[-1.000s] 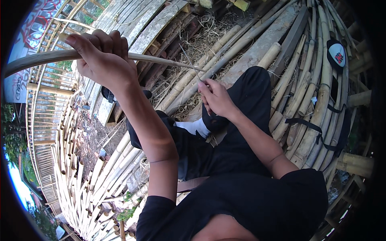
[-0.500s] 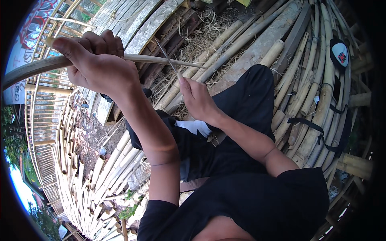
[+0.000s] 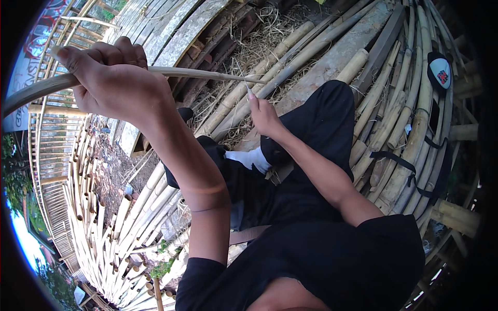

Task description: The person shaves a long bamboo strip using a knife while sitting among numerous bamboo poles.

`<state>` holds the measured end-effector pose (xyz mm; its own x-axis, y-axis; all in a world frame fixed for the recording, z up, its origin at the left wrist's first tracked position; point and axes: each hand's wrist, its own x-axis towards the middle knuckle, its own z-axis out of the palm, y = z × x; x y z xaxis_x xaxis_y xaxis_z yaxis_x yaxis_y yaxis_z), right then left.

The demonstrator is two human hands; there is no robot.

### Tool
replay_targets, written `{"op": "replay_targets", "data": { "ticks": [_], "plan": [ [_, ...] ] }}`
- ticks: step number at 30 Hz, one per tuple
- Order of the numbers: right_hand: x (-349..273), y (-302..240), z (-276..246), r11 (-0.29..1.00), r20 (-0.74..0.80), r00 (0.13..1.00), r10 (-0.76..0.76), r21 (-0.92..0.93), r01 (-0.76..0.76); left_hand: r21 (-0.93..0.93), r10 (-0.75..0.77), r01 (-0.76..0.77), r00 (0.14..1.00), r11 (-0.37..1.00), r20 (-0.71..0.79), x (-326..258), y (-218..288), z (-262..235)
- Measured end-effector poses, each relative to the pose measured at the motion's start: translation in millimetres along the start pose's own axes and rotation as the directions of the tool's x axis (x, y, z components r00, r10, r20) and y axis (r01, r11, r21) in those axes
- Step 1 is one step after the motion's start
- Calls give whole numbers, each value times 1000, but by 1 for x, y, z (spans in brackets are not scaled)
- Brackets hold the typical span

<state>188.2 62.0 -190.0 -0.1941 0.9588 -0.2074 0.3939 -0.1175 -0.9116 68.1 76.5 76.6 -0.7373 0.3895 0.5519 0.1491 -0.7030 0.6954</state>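
My left hand [image 3: 116, 80] is raised at the upper left, closed round a long, slightly curved bamboo strip [image 3: 194, 73]. The strip narrows to a thin tip right of the hand, while its thicker, darker end runs off past the left rim. My right hand [image 3: 265, 115] is closed on a knife [image 3: 248, 89], its thumb laid along the handle. Little of the blade shows; it meets or crosses the strip close to the thin tip, and I cannot tell whether they touch.
Curly shavings [image 3: 272, 39] lie beyond my hands, beside wooden planks [image 3: 179, 39]. Bamboo poles [image 3: 410, 140] are stacked at the right, with a dark cap-like item [image 3: 440, 72] and black straps [image 3: 397, 158] on them. More cut bamboo [image 3: 111, 249] fills the lower left, near a bamboo fence [image 3: 52, 150].
My right hand has slid the knife rightward and slightly away along the strip, toward its thin tip. The left hand has shifted a little left with the strip still in it.
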Motion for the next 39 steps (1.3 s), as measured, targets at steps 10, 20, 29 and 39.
{"op": "replay_targets", "data": {
  "ticks": [10, 20, 29, 39],
  "plan": [
    [-26, -55, 5, 949, 19, 967, -254, 199, 245, 102, 8, 4, 993, 995, -122, 6, -1, -9],
    [-28, -52, 27, 966, -106, 960, -258, -17, 258, 102, -26, 47, 980, 994, -199, 12, -1, -31],
    [-26, 29, 15, 969, -108, 988, 113, -210, -134, 42, 62, -56, 985, 998, -161, 6, 0, -28],
    [-17, -24, -13, 992, 60, 998, -12, 130, 4, -62, 30, -12, 954, 998, 299, 5, -12, -26]
  ]
}}
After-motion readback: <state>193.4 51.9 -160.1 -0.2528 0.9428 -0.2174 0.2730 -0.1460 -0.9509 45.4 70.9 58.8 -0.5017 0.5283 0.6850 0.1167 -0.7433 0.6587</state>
